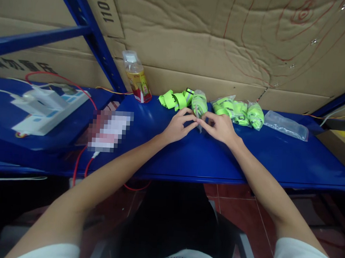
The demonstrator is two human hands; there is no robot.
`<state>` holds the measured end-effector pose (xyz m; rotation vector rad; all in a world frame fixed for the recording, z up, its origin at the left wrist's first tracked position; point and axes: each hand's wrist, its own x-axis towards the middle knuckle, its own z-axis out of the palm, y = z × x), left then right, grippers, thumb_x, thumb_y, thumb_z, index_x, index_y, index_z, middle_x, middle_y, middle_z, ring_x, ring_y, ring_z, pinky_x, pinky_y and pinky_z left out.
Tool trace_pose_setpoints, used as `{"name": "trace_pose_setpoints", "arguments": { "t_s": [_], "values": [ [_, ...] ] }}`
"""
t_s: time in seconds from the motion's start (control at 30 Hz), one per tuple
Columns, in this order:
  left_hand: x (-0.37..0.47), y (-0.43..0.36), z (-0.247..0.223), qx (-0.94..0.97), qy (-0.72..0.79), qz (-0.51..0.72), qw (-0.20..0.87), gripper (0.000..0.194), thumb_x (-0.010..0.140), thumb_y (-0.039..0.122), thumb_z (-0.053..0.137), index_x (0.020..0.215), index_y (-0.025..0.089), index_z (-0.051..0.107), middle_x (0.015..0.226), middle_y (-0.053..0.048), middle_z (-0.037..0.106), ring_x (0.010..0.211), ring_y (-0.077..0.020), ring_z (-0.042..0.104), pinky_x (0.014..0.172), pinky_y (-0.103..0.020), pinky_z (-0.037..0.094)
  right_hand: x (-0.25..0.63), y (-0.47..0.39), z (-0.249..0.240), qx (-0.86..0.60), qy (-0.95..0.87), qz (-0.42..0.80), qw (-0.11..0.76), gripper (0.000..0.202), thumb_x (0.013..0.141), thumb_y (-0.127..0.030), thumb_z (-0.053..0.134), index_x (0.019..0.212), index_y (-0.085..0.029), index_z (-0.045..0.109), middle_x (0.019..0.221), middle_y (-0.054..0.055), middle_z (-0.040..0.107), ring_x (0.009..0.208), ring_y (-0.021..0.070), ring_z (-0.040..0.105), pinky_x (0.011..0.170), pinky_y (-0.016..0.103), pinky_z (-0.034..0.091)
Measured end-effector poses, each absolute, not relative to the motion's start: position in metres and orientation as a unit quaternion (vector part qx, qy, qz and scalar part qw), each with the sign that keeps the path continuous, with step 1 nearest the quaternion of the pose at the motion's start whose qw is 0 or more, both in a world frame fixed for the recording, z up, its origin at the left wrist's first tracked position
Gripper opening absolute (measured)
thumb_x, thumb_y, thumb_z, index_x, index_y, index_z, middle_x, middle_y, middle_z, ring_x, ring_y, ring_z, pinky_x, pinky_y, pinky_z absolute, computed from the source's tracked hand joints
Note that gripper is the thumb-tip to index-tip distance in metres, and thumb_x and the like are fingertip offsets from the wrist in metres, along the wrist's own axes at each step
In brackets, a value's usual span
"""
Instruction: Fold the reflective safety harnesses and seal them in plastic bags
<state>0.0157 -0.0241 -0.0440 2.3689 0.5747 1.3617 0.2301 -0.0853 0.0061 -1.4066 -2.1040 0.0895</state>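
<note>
A clear plastic bag (199, 102) with a rolled neon-yellow reflective strap inside stands upright between my hands. The fingers of my left hand (179, 125) pinch its near edge from the left. From the right, my right hand (220, 127) pinches the same edge, fingertips almost meeting the left ones. Just left of the bag lies a loose neon-yellow strap (174, 100) with grey reflective bands and a black buckle. Bagged neon straps (231, 110) lie to the right of my right hand, with another bagged roll (255, 115) beside them.
An empty clear bag (287, 125) lies farther right, near an open cardboard box (337, 147). A drink bottle (137, 79) stands at the back left. A white power strip (52, 111) with plugs and red cables occupies the left. Cardboard (194, 41) backs the blue table (188, 160).
</note>
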Motion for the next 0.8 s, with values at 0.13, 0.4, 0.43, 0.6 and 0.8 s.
{"name": "trace_pose_setpoints", "arguments": {
  "t_s": [0.13, 0.4, 0.43, 0.6, 0.8],
  "values": [
    [0.015, -0.020, -0.049, 0.827, 0.204, 0.482, 0.207, 0.014, 0.097, 0.037, 0.076, 0.098, 0.025, 0.083, 0.111, -0.006, 0.071, 0.108, -0.0212, 0.071, 0.101, -0.041, 0.058, 0.234, -0.087, 0.011, -0.464, -0.838, 0.089, 0.273, 0.037, 0.111, -0.051, 0.048, 0.099, -0.023, 0.068, 0.069, -0.002, 0.066, 0.060, 0.0149, 0.057, 0.066, 0.030, 0.037],
    [0.022, -0.020, -0.044, 0.753, 0.172, 0.496, 0.396, 0.017, 0.091, 0.035, 0.078, 0.087, 0.018, 0.077, 0.109, -0.008, 0.071, 0.096, -0.0155, 0.074, 0.087, -0.031, 0.066, 0.230, -0.083, 0.009, -0.443, -0.850, 0.042, 0.282, 0.023, 0.106, -0.037, 0.046, 0.090, -0.023, 0.054, 0.074, 0.001, 0.060, 0.061, 0.0152, 0.047, 0.064, 0.031, 0.035],
    [0.021, -0.019, -0.042, 0.747, 0.178, 0.502, 0.398, 0.015, 0.090, 0.032, 0.077, 0.084, 0.018, 0.075, 0.108, -0.008, 0.072, 0.096, -0.0158, 0.074, 0.087, -0.031, 0.066, 0.232, -0.083, 0.010, -0.443, -0.848, 0.045, 0.288, 0.020, 0.104, -0.035, 0.048, 0.089, -0.023, 0.052, 0.073, 0.000, 0.059, 0.060, 0.0152, 0.047, 0.065, 0.031, 0.036],
    [0.007, -0.012, -0.035, 0.707, 0.266, 0.562, 0.338, 0.016, 0.081, 0.017, 0.068, 0.069, 0.018, 0.058, 0.100, -0.007, 0.078, 0.097, -0.0182, 0.076, 0.084, -0.033, 0.065, 0.254, -0.079, 0.013, -0.463, -0.809, 0.023, 0.362, 0.014, 0.088, -0.026, 0.058, 0.077, -0.024, 0.050, 0.071, 0.000, 0.061, 0.065, 0.0161, 0.054, 0.069, 0.031, 0.041],
    [0.023, -0.005, -0.057, 0.660, 0.301, 0.555, 0.407, 0.027, 0.081, 0.021, 0.069, 0.098, 0.025, 0.048, 0.105, -0.003, 0.076, 0.084, -0.0167, 0.077, 0.070, -0.031, 0.065, 0.237, -0.082, 0.008, -0.436, -0.807, 0.096, 0.386, 0.024, 0.098, -0.036, 0.057, 0.079, -0.023, 0.059, 0.077, 0.002, 0.066, 0.071, 0.0181, 0.058, 0.073, 0.033, 0.046]
  ]
}}
